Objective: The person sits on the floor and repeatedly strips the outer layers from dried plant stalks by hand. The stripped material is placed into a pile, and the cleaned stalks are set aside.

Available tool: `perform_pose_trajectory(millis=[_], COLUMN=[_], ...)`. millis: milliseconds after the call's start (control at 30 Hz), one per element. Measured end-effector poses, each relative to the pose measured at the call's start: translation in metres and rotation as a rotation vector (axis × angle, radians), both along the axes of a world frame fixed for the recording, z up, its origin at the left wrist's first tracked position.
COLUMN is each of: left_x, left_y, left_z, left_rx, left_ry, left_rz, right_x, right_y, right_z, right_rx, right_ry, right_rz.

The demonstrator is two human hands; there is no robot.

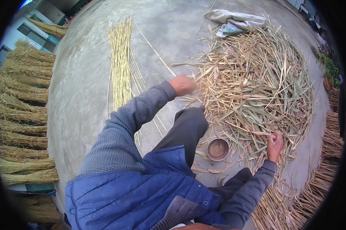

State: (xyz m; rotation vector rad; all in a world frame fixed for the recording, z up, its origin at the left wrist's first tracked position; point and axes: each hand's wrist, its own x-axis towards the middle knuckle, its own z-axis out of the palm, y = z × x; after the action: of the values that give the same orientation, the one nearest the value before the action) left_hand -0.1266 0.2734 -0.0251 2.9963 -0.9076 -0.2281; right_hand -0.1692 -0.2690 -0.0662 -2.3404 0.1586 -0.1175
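Note:
My left hand point(183, 85), smeared a little by motion, is closed at the left edge of a big heap of dry leaf husks point(253, 84). A long pale stalk point(154, 50) runs from the far floor into this hand. Left of it, a bundle of peeled yellow stalks point(120, 61) lies lengthwise on the floor, with several loose ones beside it. My right hand point(274, 146) is closed with fingers pinched together over the near right part of the heap; anything between its fingers is too small to make out.
A small round bowl point(218, 149) with brownish contents stands by my feet. A white woven sack point(238, 21) lies on the heap's far edge. Tied straw bundles point(25, 115) line the left side, more stalks point(326, 161) the right. A potted plant point(328, 67) stands far right.

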Motion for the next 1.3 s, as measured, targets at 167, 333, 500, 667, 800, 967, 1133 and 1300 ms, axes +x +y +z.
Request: perform_pose_trajectory(millis=[167, 333, 500, 667, 800, 967, 1133, 1300], left_x=[-0.111, -0.261, -0.271, -0.199, -0.156, -0.135, -0.147, -0.163], left_y=[0.186, 0.374, 0.378, 0.24, 0.14, 0.089, 0.075, 0.07], left_z=[-0.044, -0.094, -0.128, -0.123, -0.115, -0.122, -0.12, -0.113], left_rx=[0.218, 0.708, 0.809, 0.708, 0.42, 0.135, 0.166, 0.125], left_ry=[0.073, 0.334, 0.638, 0.417, 0.216, 0.2, 0.387, 0.443], left_rz=[0.104, 0.302, 0.394, 0.247, 0.181, 0.138, 0.133, 0.261], right_x=[-0.015, -0.03, -0.075, -0.153, -0.231, -0.326, -0.356, -0.336], right_y=[-0.004, -0.014, -0.052, -0.094, -0.147, -0.212, -0.295, -0.352], right_z=[0.003, 0.018, 0.055, 0.068, -0.01, -0.118, -0.145, -0.105], right_rx=[0.039, 0.21, 0.482, 0.667, 0.787, 0.714, 0.217, 0.066], right_ry=[0.053, 0.099, -0.057, -0.094, -0.01, 0.009, -0.265, -0.205], right_rz=[0.063, -0.045, -0.016, -0.276, -0.475, -0.951, -1.111, -1.342])
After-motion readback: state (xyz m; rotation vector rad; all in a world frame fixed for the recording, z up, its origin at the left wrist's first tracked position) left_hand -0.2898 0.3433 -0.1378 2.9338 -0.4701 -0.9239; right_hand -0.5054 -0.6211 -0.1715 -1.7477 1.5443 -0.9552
